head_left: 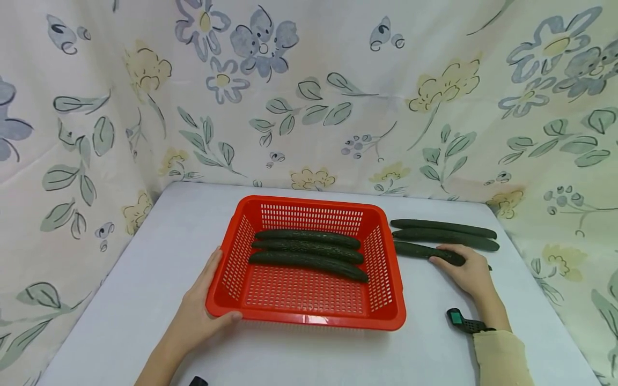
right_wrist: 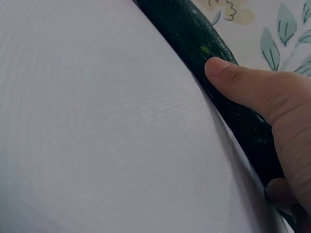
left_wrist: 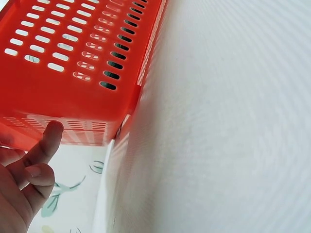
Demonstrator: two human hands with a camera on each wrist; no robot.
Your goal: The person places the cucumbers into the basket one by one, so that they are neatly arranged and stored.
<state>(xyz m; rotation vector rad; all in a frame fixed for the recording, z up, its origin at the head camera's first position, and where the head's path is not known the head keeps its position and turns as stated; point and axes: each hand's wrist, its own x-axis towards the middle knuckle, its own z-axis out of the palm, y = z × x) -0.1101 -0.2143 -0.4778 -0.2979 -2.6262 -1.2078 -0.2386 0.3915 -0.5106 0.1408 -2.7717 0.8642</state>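
Note:
Three dark green cucumbers [head_left: 309, 246] lie side by side in a red plastic basket [head_left: 309, 321] with slotted walls. My left hand [head_left: 198, 316] spans the basket's near left corner, thumb at the front rim and fingers along the left side. In the left wrist view, fingers [left_wrist: 41, 150] of that hand overlap the basket's outer wall. To the right of the basket, my right hand [head_left: 465, 268] grips a cucumber [head_left: 412, 250] lying on the table. The right wrist view shows the thumb [right_wrist: 233, 77] across this cucumber; part of it is hidden under the hand.
Two more cucumbers [head_left: 446, 236] lie just beyond the gripped one, nearly parallel. The white table [head_left: 159, 241] carries the basket and loose cucumbers. Floral cloth [head_left: 309, 107] rises behind the table and at both sides. A dark band with a small device [head_left: 461, 320] is on the right wrist.

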